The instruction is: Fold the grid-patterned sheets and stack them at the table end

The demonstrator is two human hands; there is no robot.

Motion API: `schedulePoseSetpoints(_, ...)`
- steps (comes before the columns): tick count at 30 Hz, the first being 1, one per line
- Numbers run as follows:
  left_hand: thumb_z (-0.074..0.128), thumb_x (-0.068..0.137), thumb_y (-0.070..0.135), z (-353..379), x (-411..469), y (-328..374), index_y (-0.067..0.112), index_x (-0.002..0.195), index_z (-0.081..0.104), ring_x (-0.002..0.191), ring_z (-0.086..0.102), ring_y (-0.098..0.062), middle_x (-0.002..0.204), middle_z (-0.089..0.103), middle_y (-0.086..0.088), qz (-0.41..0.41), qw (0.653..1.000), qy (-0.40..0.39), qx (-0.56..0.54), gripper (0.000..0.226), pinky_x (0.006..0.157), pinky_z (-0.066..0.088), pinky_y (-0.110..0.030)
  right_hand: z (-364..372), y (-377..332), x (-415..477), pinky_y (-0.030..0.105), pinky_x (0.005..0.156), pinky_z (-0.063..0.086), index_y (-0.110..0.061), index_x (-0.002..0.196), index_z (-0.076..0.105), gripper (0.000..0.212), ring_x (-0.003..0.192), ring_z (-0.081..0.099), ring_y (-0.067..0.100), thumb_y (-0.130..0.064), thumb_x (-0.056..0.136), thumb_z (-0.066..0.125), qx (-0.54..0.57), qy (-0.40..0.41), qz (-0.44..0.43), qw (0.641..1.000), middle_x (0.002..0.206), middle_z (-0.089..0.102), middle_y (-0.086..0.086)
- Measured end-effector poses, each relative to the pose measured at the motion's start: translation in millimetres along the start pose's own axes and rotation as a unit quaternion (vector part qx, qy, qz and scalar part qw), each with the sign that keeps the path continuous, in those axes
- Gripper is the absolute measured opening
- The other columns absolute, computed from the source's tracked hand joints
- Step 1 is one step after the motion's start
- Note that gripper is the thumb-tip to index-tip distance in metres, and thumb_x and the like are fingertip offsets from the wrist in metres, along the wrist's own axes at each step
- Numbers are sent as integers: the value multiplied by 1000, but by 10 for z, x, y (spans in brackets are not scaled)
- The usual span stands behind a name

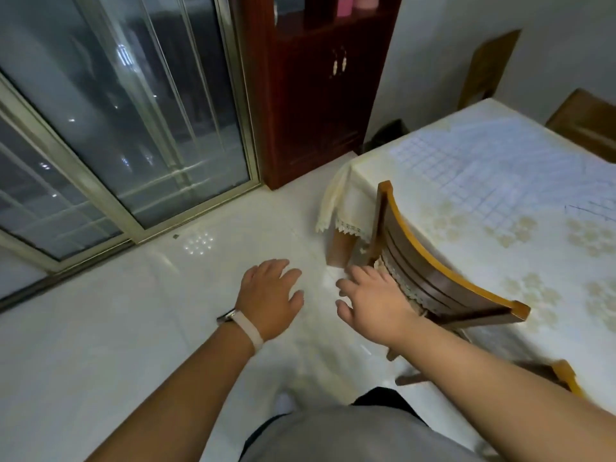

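Thin grid-patterned sheets [493, 168] lie unfolded on the table [376, 181]; our left hand [270, 295] and right hand [373, 301], both open and empty, may snag the chair [443, 271] reaching across.

Pale glossy tile floor [116, 328], sliding glass door [116, 128] w/ dark outside, dark red cabinet [316, 95], white wall [466, 45].

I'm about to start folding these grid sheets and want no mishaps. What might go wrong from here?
1. The chair stands tucked against the table, between both empty hands, left hand and right hand, and the grid-patterned sheets; leaning over it may be awkward.
2. The tablecloth hangs loose at the corner; dragging sheets could pull it.
3. The floor looks glossy, possibly slippery.
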State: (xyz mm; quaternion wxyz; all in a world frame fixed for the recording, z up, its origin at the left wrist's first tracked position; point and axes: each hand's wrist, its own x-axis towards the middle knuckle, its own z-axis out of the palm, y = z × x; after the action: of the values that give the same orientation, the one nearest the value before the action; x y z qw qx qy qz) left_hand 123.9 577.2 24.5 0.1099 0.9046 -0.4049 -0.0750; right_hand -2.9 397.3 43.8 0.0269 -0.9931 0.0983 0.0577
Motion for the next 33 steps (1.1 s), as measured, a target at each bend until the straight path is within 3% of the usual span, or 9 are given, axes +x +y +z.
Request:
schedulePoseSetpoints(4,40,89,48,-104,280,-225,28,131,55,133,40,-22,144,46,-2,13,1000,1,-1,49,106,30,-43,-45,-16,311,37,76,51,-24,86,67,33,87,62,25,-45,79,43,-5,10,18,1000,93,60,0)
schedulePoseSetpoints(9,31,88,52,-132,749,-432,28,134,52,134,38,-22,146,44,-1,17,1000,-17,4,56,108,28,-41,-80,111,815,35,77,51,-23,91,69,29,87,62,25,-45,77,58,-10,-5,41,999,94,61,1)
schedulePoseSetpoints(15,35,83,51,-150,1554,-663,24,120,64,121,53,-28,132,58,-6,22,999,-16,29,55,97,41,-46,-55,404,1654,42,96,40,-18,120,61,41,114,52,31,-43,91,47,38,-44,27,998,122,55,6)
schedulePoseSetpoints(18,36,83,51,-222,2109,-783,23,119,65,118,55,-29,130,59,-7,23,999,-16,43,54,96,42,-46,-34,600,2176,45,87,48,-17,107,68,47,104,61,34,-46,84,39,45,-56,17,997,115,62,10)
schedulePoseSetpoints(20,33,84,52,-314,2514,-803,25,124,62,123,51,-27,135,56,-6,28,998,-29,52,56,99,39,-45,-68,799,2543,45,89,47,-17,108,68,52,106,60,35,-47,83,35,57,-68,9,996,119,61,11)
schedulePoseSetpoints(24,33,86,53,-449,3294,-732,26,127,59,126,49,-26,139,53,-4,49,996,-30,71,55,101,37,-43,-222,1238,3125,41,111,28,-22,137,49,48,134,38,30,-47,97,36,71,-53,16,996,147,39,8)
schedulePoseSetpoints(33,31,84,54,-545,4582,-512,24,127,59,125,48,-29,135,54,-7,105,990,-45,78,60,103,39,-47,-489,2049,3820,39,114,26,-24,138,47,47,135,37,25,-46,98,39,118,-14,80,990,148,40,3)
